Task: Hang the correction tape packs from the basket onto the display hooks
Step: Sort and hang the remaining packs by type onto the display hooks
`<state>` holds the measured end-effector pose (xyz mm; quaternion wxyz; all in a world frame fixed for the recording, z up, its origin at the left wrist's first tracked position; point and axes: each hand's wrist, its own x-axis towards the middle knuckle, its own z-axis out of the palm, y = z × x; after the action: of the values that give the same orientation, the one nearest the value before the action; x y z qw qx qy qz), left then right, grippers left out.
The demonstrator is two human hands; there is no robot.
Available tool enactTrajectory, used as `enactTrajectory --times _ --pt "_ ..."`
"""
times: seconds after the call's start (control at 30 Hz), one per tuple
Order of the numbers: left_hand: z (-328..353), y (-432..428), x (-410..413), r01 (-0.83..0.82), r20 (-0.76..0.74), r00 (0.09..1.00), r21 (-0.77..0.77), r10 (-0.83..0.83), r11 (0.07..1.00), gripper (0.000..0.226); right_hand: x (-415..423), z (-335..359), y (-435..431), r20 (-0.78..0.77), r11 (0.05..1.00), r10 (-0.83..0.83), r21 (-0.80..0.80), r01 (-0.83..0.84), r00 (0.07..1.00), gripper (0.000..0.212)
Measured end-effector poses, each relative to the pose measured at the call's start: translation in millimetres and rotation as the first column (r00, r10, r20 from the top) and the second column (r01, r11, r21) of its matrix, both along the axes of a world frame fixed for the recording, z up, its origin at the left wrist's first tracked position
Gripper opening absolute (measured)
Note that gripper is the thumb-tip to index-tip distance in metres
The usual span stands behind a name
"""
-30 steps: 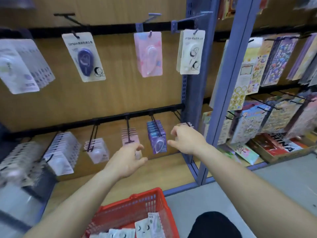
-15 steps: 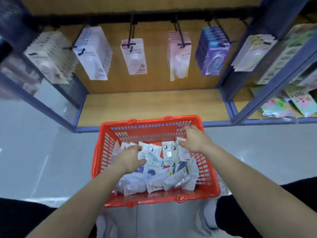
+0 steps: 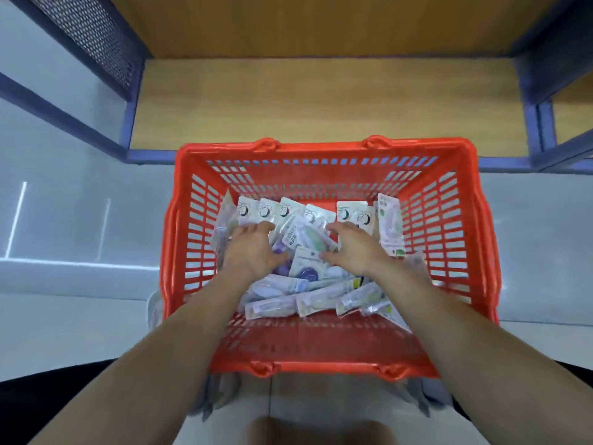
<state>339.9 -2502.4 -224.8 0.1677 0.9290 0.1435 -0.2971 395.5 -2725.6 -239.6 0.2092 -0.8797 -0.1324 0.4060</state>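
A red plastic basket (image 3: 327, 149) stands on the floor right below me, holding several correction tape packs (image 3: 308, 268) in white, purple and green wrappers. Both my hands are down inside it. My left hand (image 3: 253, 248) lies palm down on the left part of the pile, fingers spread forward over the packs. My right hand (image 3: 349, 245) lies on the right part, fingers stretched toward the upright packs at the far wall. Neither hand plainly grips a pack. The display hooks are out of view.
The wooden bottom shelf (image 3: 321, 101) of the display lies just beyond the basket, framed by blue metal posts (image 3: 536, 123). A mesh side panel (image 3: 93, 36) stands at upper left. Grey tiled floor (image 3: 73, 220) surrounds the basket.
My view dropped from the hanging packs down to the basket. Both hands came down from the hooks and moved deeper into the pile of packs.
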Motion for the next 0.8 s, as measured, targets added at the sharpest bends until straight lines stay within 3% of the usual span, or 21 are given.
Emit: enactTrajectory --times 0.2,0.43,0.53,0.6,0.67,0.73,0.8 --pt "-19 10 -6 0.171 -0.051 0.984 0.001 -0.171 0.985 0.067 -12 -37 18 -0.026 0.997 -0.064 0.042 0.065 0.998 0.101" --pt "-21 15 -12 -0.018 0.006 1.000 -0.196 0.019 0.980 0.029 -11 -49 13 -0.140 0.997 -0.051 0.056 0.060 0.989 0.058" --pt "-19 15 -11 -0.254 -0.021 0.963 -0.404 0.268 0.879 0.020 -12 -48 11 -0.215 0.972 -0.164 0.131 0.195 0.963 0.073" --pt "-15 14 -5 -0.353 0.024 0.902 -0.533 0.431 0.769 0.020 -4 -42 10 -0.225 0.922 -0.269 0.220 0.318 0.936 0.056" --pt "-7 10 4 -0.406 0.068 0.834 -0.596 0.547 0.693 0.020 5 -30 7 -0.270 0.811 -0.417 0.321 0.490 0.868 0.033" --pt "-4 6 11 -0.437 0.069 0.783 -0.646 0.618 0.626 0.019 14 -20 1 -0.319 0.691 -0.523 0.384 0.613 0.790 0.038" --pt "-2 1 15 -0.453 0.030 0.760 -0.692 0.649 0.562 0.012 16 -10 -3 -0.354 0.633 -0.552 0.412 0.656 0.755 0.040"
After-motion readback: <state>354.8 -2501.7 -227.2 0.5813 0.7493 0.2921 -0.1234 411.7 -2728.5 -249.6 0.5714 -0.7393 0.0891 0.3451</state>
